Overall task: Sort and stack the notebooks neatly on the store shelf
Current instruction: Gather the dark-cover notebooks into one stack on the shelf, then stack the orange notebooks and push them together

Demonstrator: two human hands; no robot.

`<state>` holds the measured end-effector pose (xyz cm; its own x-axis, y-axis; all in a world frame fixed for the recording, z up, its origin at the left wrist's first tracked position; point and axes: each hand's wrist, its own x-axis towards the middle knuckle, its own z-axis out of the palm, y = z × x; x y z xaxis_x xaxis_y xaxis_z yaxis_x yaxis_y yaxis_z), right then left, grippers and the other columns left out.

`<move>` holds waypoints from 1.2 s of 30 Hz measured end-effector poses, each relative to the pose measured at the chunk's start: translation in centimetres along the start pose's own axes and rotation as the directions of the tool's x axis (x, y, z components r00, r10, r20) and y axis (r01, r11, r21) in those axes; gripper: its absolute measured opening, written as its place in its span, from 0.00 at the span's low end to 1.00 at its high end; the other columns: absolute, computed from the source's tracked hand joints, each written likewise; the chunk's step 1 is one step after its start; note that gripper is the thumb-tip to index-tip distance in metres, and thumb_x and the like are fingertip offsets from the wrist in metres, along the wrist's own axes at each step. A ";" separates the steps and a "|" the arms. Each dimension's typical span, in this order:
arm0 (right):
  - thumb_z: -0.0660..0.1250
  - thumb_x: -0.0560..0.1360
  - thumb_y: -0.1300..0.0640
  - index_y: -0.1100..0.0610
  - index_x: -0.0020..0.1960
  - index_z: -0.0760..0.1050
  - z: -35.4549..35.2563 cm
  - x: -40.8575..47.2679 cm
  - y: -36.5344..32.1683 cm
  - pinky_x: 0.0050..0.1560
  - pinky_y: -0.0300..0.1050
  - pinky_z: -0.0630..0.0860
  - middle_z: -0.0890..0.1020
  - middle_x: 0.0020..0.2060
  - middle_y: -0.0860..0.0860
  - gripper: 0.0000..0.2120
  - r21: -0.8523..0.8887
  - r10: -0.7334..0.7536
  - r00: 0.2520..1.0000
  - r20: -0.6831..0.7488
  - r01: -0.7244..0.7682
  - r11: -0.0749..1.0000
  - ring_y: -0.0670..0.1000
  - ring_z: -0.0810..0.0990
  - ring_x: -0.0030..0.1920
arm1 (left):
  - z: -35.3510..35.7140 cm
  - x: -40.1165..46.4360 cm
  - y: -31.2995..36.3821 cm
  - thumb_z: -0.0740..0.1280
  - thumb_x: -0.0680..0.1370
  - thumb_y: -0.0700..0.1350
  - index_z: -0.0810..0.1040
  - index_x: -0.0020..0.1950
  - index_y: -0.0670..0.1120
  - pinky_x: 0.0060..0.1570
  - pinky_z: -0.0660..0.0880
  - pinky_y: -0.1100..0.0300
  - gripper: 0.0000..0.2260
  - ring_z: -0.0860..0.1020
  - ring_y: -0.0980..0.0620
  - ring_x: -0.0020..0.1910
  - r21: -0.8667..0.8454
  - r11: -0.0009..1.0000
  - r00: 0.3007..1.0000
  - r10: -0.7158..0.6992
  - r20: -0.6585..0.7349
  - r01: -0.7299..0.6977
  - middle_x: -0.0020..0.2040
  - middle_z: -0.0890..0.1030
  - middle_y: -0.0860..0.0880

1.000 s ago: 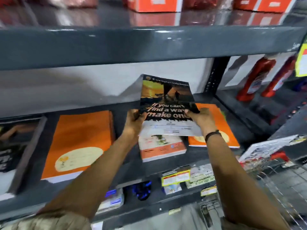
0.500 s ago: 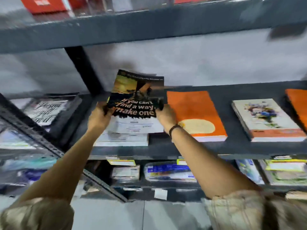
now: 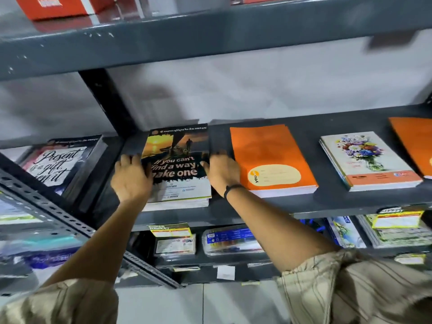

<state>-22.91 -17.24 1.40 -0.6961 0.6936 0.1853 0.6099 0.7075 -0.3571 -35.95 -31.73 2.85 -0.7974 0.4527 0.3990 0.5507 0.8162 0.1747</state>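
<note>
On the dark grey metal shelf [image 3: 327,204], the left hand [image 3: 132,177] presses flat on the left edge of the dark sunset-cover notebook [image 3: 178,160] topping its stack; the right hand [image 3: 222,170] flanks the right edge, fingers spread, gripping nothing. Thin and floppy, probably light, it is best handled by its side edges.

The shelf [image 3: 327,204] looks like painted grey metal, smooth with a dull sheen and small chips along the upper edge. The slotted upright [image 3: 58,218] is bare-looking perforated metal. The sunset notebook [image 3: 180,160] has a glossy paper cover that catches light; the orange notebook [image 3: 268,155] looks more matt. The sleeves [image 3: 350,288] are soft striped cloth, a bit wrinkled.
</note>
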 end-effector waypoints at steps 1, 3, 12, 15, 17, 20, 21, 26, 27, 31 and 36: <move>0.58 0.79 0.50 0.61 0.55 0.76 -0.8 -0.1 0.9 0.36 0.47 0.72 0.78 0.54 0.58 0.16 -0.034 -0.031 0.997 -0.064 0.029 0.999 0.59 0.81 0.48 | 0.0 0.1 1.5 0.62 0.76 0.45 0.74 0.56 0.38 0.38 0.74 0.42 0.13 0.74 0.33 0.53 -0.027 0.997 0.996 0.072 -0.050 -0.074 0.53 0.75 0.33; 0.59 0.78 0.52 0.60 0.52 0.77 -2.3 -0.2 3.4 0.33 0.46 0.70 0.79 0.51 0.58 0.13 -0.069 -0.086 0.973 -0.216 0.073 0.995 0.60 0.81 0.46 | 0.1 -0.2 5.2 0.64 0.74 0.42 0.76 0.51 0.38 0.34 0.75 0.45 0.10 0.77 0.33 0.47 -0.071 0.973 0.970 0.208 -0.124 -0.218 0.48 0.78 0.34; 0.64 0.73 0.56 0.59 0.51 0.77 -11.0 -2.9 26.4 0.44 0.54 0.76 0.79 0.51 0.59 0.10 -0.185 0.173 0.929 -0.328 -0.243 0.952 0.62 0.77 0.53 | 3.3 -6.3 29.1 0.56 0.72 0.42 0.77 0.55 0.41 0.46 0.75 0.49 0.16 0.77 0.37 0.50 -0.544 0.697 0.864 0.491 -0.112 -0.467 0.51 0.80 0.37; 0.62 0.74 0.54 0.56 0.60 0.73 -14.2 -5.0 35.6 0.58 0.55 0.68 0.74 0.60 0.57 0.16 -0.189 0.369 0.884 -0.286 -0.429 0.883 0.61 0.70 0.62 | 4.8 -9.5 38.0 0.57 0.72 0.42 0.77 0.55 0.40 0.48 0.75 0.48 0.16 0.77 0.36 0.51 -0.639 0.644 0.842 0.539 -0.011 -0.421 0.51 0.80 0.36; 0.62 0.74 0.53 0.56 0.63 0.71 -16.3 -6.2 40.9 0.61 0.56 0.66 0.72 0.63 0.58 0.18 -0.173 0.472 0.833 -0.290 -0.531 0.830 0.61 0.68 0.65 | 5.4 -11.7 43.5 0.56 0.72 0.44 0.78 0.54 0.42 0.50 0.76 0.49 0.17 0.79 0.37 0.50 -0.707 0.606 0.829 0.557 0.051 -0.364 0.51 0.82 0.37; 0.61 0.76 0.49 0.57 0.67 0.67 -18.6 -7.3 46.5 0.64 0.59 0.65 0.68 0.66 0.60 0.22 -0.119 0.641 0.736 -0.217 -0.672 0.731 0.62 0.64 0.68 | 5.6 -14.4 49.6 0.59 0.74 0.40 0.79 0.52 0.41 0.48 0.76 0.51 0.11 0.80 0.38 0.48 -0.771 0.578 0.822 0.554 0.130 -0.268 0.49 0.83 0.37; 0.61 0.76 0.47 0.57 0.67 0.65 -19.3 -7.7 48.1 0.66 0.60 0.64 0.67 0.67 0.61 0.24 -0.100 0.697 0.697 -0.168 -0.715 0.692 0.63 0.63 0.69 | 5.5 -15.3 51.5 0.60 0.75 0.39 0.79 0.52 0.40 0.48 0.75 0.51 0.10 0.80 0.38 0.49 -0.759 0.605 0.815 0.551 0.179 -0.243 0.50 0.83 0.36; 0.61 0.73 0.37 0.57 0.71 0.58 -20.7 -9.1 52.0 0.67 0.60 0.62 0.65 0.70 0.63 0.34 -0.070 0.799 0.601 0.028 -0.796 0.601 0.64 0.64 0.69 | 5.8 -17.1 57.2 0.59 0.77 0.45 0.76 0.56 0.40 0.53 0.76 0.48 0.13 0.78 0.37 0.57 -0.551 0.822 0.720 0.469 0.512 -0.143 0.57 0.80 0.37; 0.61 0.73 0.36 0.57 0.70 0.59 -20.8 -9.4 52.3 0.67 0.60 0.62 0.66 0.69 0.63 0.35 -0.052 0.803 0.594 0.048 -0.801 0.596 0.64 0.65 0.69 | 6.0 -17.2 57.9 0.58 0.77 0.46 0.76 0.57 0.41 0.54 0.76 0.48 0.14 0.77 0.38 0.58 -0.500 0.851 0.696 0.455 0.555 -0.158 0.58 0.80 0.38; 0.61 0.71 0.33 0.58 0.72 0.57 -20.8 -9.8 52.6 0.66 0.59 0.65 0.66 0.69 0.62 0.39 -0.045 0.794 0.607 0.044 -0.793 0.608 0.64 0.65 0.69 | 6.1 -17.6 59.4 0.60 0.76 0.51 0.77 0.58 0.44 0.57 0.73 0.50 0.16 0.76 0.41 0.60 -0.422 0.899 0.665 0.387 0.639 -0.116 0.60 0.80 0.41; 0.65 0.69 0.34 0.58 0.71 0.57 -21.4 -9.9 52.4 0.63 0.58 0.67 0.65 0.68 0.62 0.41 -0.058 0.800 0.600 -0.019 -0.799 0.598 0.63 0.66 0.67 | 5.6 -17.7 60.0 0.63 0.75 0.48 0.79 0.52 0.40 0.52 0.76 0.52 0.13 0.79 0.40 0.54 -0.566 0.815 0.696 0.333 0.636 0.127 0.55 0.82 0.39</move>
<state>24.06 15.88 0.39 0.0774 0.9845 -0.1571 0.9431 -0.1234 -0.3089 9.82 11.25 1.23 -0.5286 0.8154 -0.2360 0.4869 0.5190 0.7025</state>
